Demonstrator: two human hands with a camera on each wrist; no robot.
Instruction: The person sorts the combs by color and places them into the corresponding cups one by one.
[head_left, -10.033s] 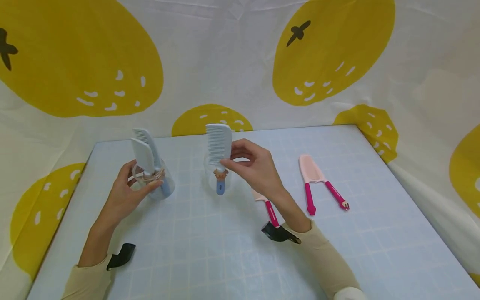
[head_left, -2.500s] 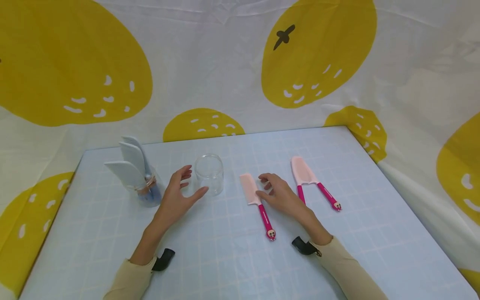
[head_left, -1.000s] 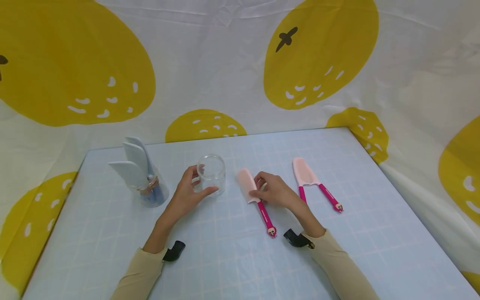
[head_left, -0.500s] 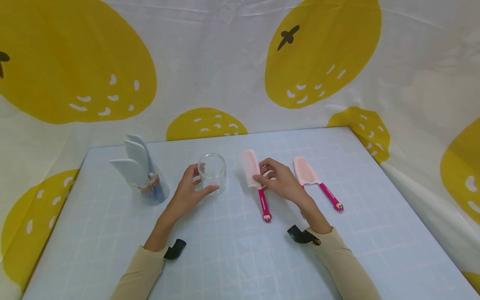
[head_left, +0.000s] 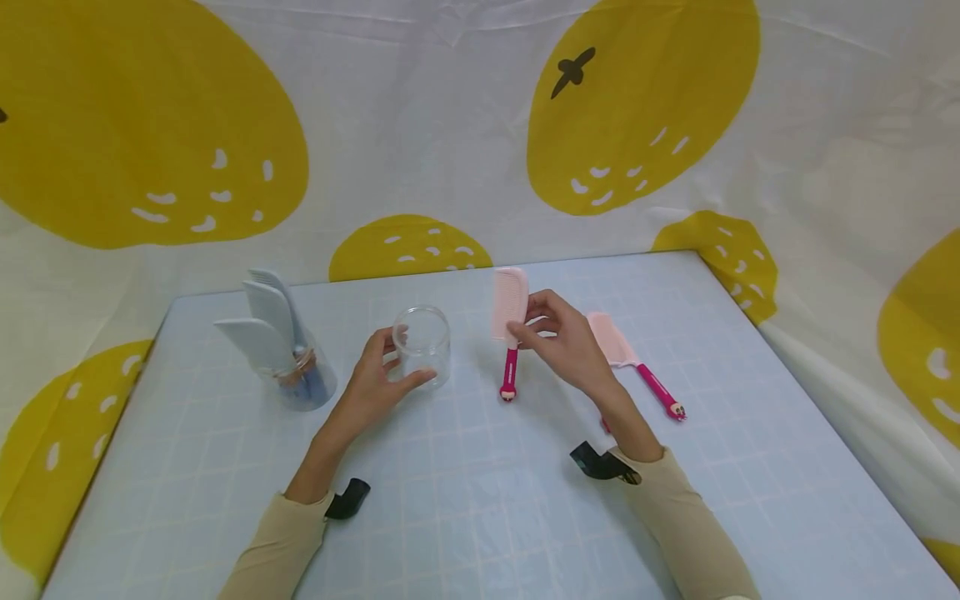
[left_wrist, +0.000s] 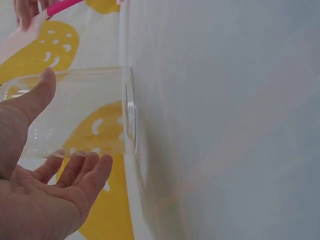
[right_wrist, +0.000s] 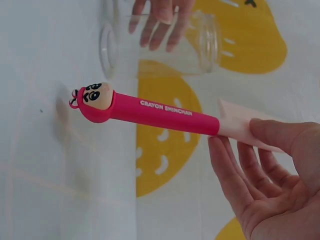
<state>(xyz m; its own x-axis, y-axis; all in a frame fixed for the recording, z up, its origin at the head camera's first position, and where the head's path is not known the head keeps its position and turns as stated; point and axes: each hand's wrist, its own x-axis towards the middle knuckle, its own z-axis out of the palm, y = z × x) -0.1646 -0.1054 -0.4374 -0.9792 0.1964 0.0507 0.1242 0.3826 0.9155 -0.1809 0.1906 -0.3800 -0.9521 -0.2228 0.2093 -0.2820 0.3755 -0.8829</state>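
My left hand [head_left: 375, 383] holds a clear glass jar [head_left: 429, 354] standing upright on the table, thumb on the near side. In the left wrist view the jar [left_wrist: 90, 112] contains nothing, and the fingers curve along its other side. My right hand [head_left: 564, 343] pinches a pink comb [head_left: 510, 304] by its toothed part, lifted off the table to the right of the jar. Its magenta handle [right_wrist: 160, 114] points down and ends in a small cartoon head, as the right wrist view shows.
At the left a second glass jar [head_left: 318, 387] with twine round its neck holds pale blue combs [head_left: 272, 310], handles down. Right of my right hand lie pink combs [head_left: 613, 340] on the table, partly covered by that hand. A patterned cloth [head_left: 420, 125] hangs behind.
My right hand has picked the pink comb up from the table, raised it and turned it upright. My left hand has come round the glass jar. Earlier, another pale blue comb went into the left jar.
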